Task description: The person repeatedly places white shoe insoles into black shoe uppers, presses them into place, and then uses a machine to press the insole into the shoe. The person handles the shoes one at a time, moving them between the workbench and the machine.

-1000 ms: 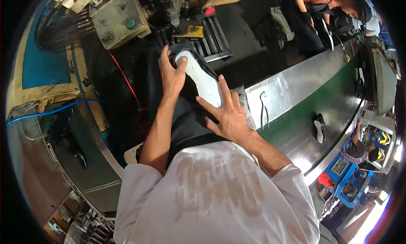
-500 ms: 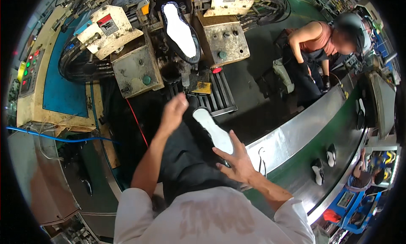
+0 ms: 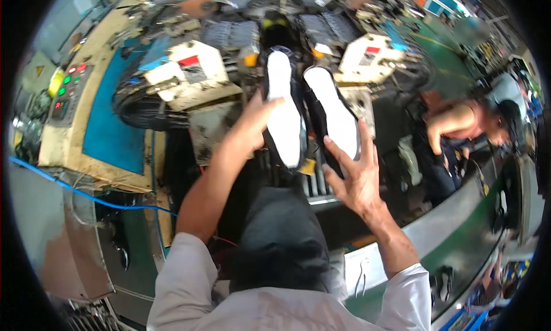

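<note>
Two black shoes with white bottoms facing up lie side by side in front of me. The left shoe (image 3: pixel 281 116) is at the machine's middle, toe toward me. My left hand (image 3: pixel 254 124) grips its left side, thumb across the white bottom and the other fingers mostly hidden. Just to the right, my right hand (image 3: pixel 357 176) holds the right shoe (image 3: pixel 333 116) by its near end. The thumb lies on the left edge and the fingers run along the right edge. The two shoes are close together; whether they touch I cannot tell.
Machine heads (image 3: pixel 192 73) with cables flank the shoes. A control panel (image 3: pixel 70 96) with lit buttons stands at far left, and a blue hose (image 3: pixel 92 189) crosses below it. To the right, a person (image 3: pixel 459 127) sits bent forward beside a green conveyor (image 3: pixel 404 288) carrying shoes (image 3: pixel 443 282).
I have leaned toward the machine. My right hand has carried its shoe up beside the mounted one. My left hand, empty before, now grips the mounted shoe.
</note>
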A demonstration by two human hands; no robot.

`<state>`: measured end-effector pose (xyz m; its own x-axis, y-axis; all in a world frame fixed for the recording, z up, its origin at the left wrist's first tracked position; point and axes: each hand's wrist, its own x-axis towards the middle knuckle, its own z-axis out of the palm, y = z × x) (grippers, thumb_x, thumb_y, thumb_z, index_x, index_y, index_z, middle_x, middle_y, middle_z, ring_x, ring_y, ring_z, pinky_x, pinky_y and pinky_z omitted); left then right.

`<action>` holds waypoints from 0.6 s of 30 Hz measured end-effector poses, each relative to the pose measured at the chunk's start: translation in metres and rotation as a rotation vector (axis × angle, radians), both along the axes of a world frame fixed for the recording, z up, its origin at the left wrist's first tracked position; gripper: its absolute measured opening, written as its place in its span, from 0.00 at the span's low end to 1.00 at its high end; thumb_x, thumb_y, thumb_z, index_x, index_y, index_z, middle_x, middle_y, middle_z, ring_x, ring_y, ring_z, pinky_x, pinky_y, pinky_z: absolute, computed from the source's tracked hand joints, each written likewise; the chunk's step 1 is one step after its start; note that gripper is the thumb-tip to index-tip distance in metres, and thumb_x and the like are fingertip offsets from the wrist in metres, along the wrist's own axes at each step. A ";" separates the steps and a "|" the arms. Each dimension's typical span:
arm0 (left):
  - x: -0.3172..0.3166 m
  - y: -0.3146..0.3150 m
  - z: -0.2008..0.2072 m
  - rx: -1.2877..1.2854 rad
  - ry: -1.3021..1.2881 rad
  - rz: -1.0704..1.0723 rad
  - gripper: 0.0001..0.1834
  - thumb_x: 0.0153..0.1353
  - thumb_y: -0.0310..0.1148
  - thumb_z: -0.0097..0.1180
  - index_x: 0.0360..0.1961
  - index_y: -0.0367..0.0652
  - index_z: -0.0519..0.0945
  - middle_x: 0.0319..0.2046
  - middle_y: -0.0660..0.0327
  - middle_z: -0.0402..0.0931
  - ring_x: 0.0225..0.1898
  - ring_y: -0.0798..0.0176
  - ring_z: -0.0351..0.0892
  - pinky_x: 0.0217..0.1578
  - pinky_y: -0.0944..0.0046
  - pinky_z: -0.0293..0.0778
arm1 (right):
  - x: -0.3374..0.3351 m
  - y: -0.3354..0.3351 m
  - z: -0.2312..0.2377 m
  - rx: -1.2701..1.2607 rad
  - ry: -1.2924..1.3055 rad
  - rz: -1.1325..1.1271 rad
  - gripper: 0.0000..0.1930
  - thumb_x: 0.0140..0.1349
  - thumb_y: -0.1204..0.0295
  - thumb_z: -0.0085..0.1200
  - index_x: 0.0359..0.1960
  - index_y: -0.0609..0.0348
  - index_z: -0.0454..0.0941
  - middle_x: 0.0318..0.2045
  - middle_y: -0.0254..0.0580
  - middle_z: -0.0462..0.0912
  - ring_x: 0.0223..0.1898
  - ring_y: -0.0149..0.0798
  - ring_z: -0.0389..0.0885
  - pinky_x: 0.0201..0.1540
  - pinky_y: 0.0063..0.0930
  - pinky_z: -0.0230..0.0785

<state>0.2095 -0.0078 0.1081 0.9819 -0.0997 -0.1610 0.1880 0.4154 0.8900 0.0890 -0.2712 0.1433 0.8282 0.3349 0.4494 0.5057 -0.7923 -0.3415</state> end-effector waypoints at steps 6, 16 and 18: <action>-0.142 0.070 -0.012 -0.487 -0.047 -0.172 0.39 0.81 0.57 0.43 0.81 0.41 0.57 0.72 0.50 0.70 0.68 0.50 0.77 0.69 0.47 0.74 | 0.087 0.061 -0.024 0.111 -0.012 0.026 0.33 0.60 0.66 0.72 0.69 0.38 0.81 0.79 0.74 0.50 0.79 0.73 0.55 0.79 0.56 0.55; -0.298 0.093 -0.049 -0.656 0.375 0.187 0.46 0.76 0.69 0.39 0.78 0.41 0.62 0.67 0.36 0.72 0.61 0.23 0.78 0.60 0.20 0.75 | 0.094 0.073 -0.066 0.131 -0.061 0.015 0.32 0.61 0.58 0.70 0.70 0.31 0.80 0.80 0.76 0.46 0.77 0.73 0.58 0.77 0.57 0.57; -0.316 0.091 -0.058 -0.599 0.456 0.205 0.49 0.75 0.73 0.34 0.76 0.41 0.65 0.62 0.35 0.76 0.55 0.23 0.83 0.52 0.22 0.80 | 0.100 0.076 -0.067 0.045 -0.107 -0.007 0.32 0.61 0.58 0.69 0.70 0.30 0.79 0.79 0.78 0.45 0.74 0.76 0.60 0.75 0.59 0.60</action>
<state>-0.1068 0.0832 0.0501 0.8400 -0.1205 -0.5290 0.3487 0.8669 0.3562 0.1888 -0.1952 0.0761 0.7772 0.3067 0.5495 0.5355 -0.7809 -0.3215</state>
